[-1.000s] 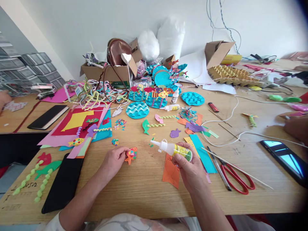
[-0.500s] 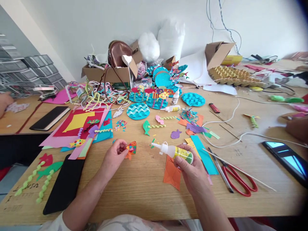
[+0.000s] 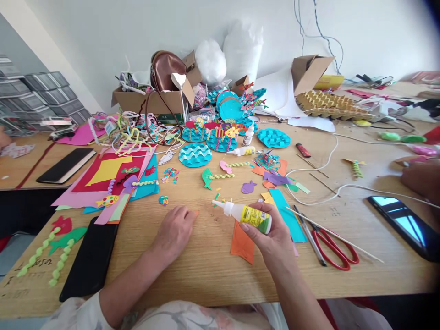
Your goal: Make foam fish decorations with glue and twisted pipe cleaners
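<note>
My right hand (image 3: 266, 233) grips a glue bottle (image 3: 252, 217) with a yellow and green label. The bottle lies nearly level, its narrow white nozzle pointing left and its cap off the tip. Palm down on the wood, my left hand (image 3: 176, 231) has its fingers curled together over an orange paper fish (image 3: 196, 213). Only a sliver of orange shows past the fingertips; the hand hides the rest. Small colored paper scraps (image 3: 164, 200) lie just behind the left hand. An orange paper sheet (image 3: 242, 245) with drawn lines sits under the bottle.
Red-handled scissors (image 3: 335, 250), a pen and a white stick lie at right, near a phone (image 3: 402, 224). Colored sheets (image 3: 103, 172) and a black flat case (image 3: 87, 263) are at left. Blue discs (image 3: 195, 155) and paper fish stand behind. Another person's hand (image 3: 421, 181) is at far right.
My left hand has turned palm down and moved slightly right, covering the orange fish that showed before. The bottle in my right hand has shifted little against the table as the view moved.
</note>
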A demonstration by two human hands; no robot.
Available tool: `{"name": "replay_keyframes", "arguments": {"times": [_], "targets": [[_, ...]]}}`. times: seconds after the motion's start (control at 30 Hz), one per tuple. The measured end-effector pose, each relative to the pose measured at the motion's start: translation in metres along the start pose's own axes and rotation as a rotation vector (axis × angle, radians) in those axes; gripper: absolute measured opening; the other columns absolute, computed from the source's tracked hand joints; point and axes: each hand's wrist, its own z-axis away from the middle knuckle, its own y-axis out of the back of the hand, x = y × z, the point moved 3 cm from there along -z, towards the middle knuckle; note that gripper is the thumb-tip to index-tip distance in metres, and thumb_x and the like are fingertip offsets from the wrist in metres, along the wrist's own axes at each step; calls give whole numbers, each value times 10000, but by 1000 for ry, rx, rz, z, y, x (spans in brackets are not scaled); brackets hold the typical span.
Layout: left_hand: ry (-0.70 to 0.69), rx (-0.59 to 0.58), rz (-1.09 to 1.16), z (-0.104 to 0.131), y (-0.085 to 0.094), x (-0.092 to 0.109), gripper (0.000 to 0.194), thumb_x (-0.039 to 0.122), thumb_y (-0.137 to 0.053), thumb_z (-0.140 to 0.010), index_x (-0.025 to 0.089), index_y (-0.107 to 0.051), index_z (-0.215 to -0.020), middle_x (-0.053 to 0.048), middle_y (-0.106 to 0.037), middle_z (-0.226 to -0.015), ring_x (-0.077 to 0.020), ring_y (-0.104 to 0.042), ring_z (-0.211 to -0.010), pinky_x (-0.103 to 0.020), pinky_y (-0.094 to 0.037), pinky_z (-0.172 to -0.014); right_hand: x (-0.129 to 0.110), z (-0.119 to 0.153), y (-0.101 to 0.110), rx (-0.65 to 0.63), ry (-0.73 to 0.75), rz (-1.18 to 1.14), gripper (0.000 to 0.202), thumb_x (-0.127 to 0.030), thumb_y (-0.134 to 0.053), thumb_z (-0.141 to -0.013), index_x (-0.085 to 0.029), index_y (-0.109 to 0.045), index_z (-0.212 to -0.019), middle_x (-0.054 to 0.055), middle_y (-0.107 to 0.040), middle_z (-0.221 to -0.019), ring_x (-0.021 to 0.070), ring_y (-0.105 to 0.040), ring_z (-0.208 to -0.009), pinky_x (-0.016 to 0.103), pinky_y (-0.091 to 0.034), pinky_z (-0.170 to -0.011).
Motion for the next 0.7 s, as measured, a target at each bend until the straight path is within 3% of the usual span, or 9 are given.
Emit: {"name": "replay_keyframes", "arguments": {"times": [0.1,0.17,0.3,0.47,0.57,0.7], "targets": [[11,-127,85,1,-9,9,114,109,-484,-815,185,-569,-801,-45,-592,-802,-208,-557,-776,-334,-471,-716,-2,2,-4,-5,-12,-1,361,-352,-778,-567,-241,-561,-833,-32,-574,-681,137,-506,-569,247,-396,-504],[42,-147,166,2,-10,9,81,139,-508,-816,182,-567,-782,-40,-594,-814,-199,-565,-779,-324,-477,-709,-1,2,-7,-21,-21,15,367,-364,-778,-567,-240,-567,-840,-27,-577,-688,145,-512,-582,257,-395,-519],[14,-61,350,6,-6,-2,188,90,-428,-842,174,-595,-828,-42,-601,-856,-156,-588,-791,-273,-495,-706,0,-2,-12,-23,18,129,359,-382,-767,-577,-235,-584,-850,-6,-594,-717,166,-521,-618,277,-392,-547],[-97,54,293,18,-7,-15,244,119,-410,-869,191,-641,-896,-61,-660,-966,-187,-593,-932,-354,-506,-824,-4,-6,-26,-129,108,236,306,-381,-721,-642,-229,-575,-864,8,-631,-800,171,-552,-659,275,-417,-576],[-143,79,261,22,-9,-14,267,131,-387,-892,185,-642,-949,-70,-659,-1021,-188,-586,-979,-369,-506,-858,-4,-5,-37,-234,94,284,298,-386,-701,-668,-222,-565,-876,0,-648,-769,166,-571,-643,263,-425,-564],[-142,86,247,23,-12,-7,279,130,-371,-905,165,-645,-943,-74,-652,-959,-189,-583,-932,-358,-517,-826,-3,-6,-47,-245,105,375,297,-390,-707,-658,-228,-551,-852,-20,-630,-701,154,-553,-599,247,-400,-531]]}}
